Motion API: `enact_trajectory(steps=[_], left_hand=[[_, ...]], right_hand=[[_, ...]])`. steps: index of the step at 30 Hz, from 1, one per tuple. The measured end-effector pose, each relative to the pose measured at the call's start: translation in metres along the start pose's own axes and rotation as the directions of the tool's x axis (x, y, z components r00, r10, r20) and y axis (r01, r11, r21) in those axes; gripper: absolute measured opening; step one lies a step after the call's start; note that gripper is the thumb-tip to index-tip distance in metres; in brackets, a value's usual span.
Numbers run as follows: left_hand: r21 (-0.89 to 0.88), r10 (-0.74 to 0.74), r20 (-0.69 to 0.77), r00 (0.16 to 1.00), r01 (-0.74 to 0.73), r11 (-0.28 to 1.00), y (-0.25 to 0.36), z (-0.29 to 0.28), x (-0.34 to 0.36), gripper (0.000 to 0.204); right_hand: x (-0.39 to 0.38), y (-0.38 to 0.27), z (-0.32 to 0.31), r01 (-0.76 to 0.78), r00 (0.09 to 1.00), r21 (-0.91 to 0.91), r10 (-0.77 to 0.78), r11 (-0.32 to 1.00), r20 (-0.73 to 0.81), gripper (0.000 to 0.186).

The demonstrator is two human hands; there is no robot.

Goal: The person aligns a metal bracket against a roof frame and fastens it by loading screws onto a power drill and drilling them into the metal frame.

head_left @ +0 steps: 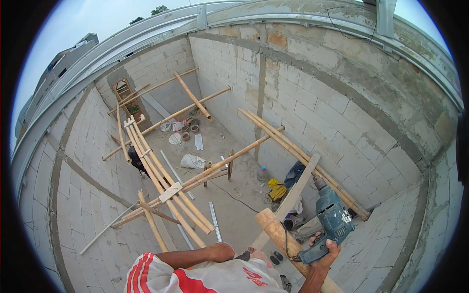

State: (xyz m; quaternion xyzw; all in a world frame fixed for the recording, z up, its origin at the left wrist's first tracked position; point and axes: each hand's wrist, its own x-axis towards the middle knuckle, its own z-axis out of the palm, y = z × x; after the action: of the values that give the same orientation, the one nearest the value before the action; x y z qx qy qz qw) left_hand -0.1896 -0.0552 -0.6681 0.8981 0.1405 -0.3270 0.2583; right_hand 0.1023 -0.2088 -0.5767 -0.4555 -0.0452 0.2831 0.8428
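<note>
- While the right hand (327, 251) is clamped round the handle of a power drill (334, 215), thumb and fingers wrapped, the left hand is not to be made out beyond the bent left arm (210, 254); its state cannot be told.
- Drill: one, dark green, raised at lower right, nose pointing up and away, toward the upper end of a long board (293, 190); contact at the nose cannot be told.
- Cord (288, 245): black, looping from the handle beside a thick bamboo pole (278, 232); pole and handle overlap in view, touching or not unclear.
- Done, by appearance: block wall (312, 112) raised, steel beams (386, 17) along the top, bamboo scaffold (244, 150) standing across the space.
- Left, by judgement: drilling seems unfinished, the drill being in hand; no finished hole can be picked out, so no count.
- Edges: the thick pole's cut end and the board lie to the left of the drill; slender poles (303, 156) run along the wall beyond its nose.
- Open room: some air between drill and right-hand wall; a wider gap between board and scaffold, dropping to the floor (239, 185) well below.
</note>
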Motion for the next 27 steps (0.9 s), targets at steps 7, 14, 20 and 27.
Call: enact_trajectory(steps=[7, 14, 20, 27], left_hand=[[0.07, 0.063, 0.011, 0.998, -0.064, 0.995, -0.001, -0.003, 0.002, 0.024], [0.055, 0.152, -0.042, 0.987, -0.15, 0.987, -0.013, 0.003, -0.002, 0.021], [-0.131, 0.218, -0.104, 0.97, -0.23, 0.964, -0.018, -0.006, -0.016, 0.02], [-0.887, -0.082, -0.274, 0.958, -0.218, 0.407, -0.015, -0.086, -0.071, 0.018]], right_hand=[[0.001, -0.006, 0.0, 0.022, 1.0, -0.012, -0.022, 1.0, 0.011, 0.054], [-0.002, -0.009, 0.005, 0.002, 0.999, 0.034, -0.003, 0.999, 0.037, 0.052], [-0.008, -0.007, 0.001, 0.004, 1.0, 0.015, -0.005, 1.0, 0.025, 0.052], [-0.003, -0.006, 0.005, -0.016, 1.0, -0.019, 0.017, 1.0, 0.01, 0.054]])
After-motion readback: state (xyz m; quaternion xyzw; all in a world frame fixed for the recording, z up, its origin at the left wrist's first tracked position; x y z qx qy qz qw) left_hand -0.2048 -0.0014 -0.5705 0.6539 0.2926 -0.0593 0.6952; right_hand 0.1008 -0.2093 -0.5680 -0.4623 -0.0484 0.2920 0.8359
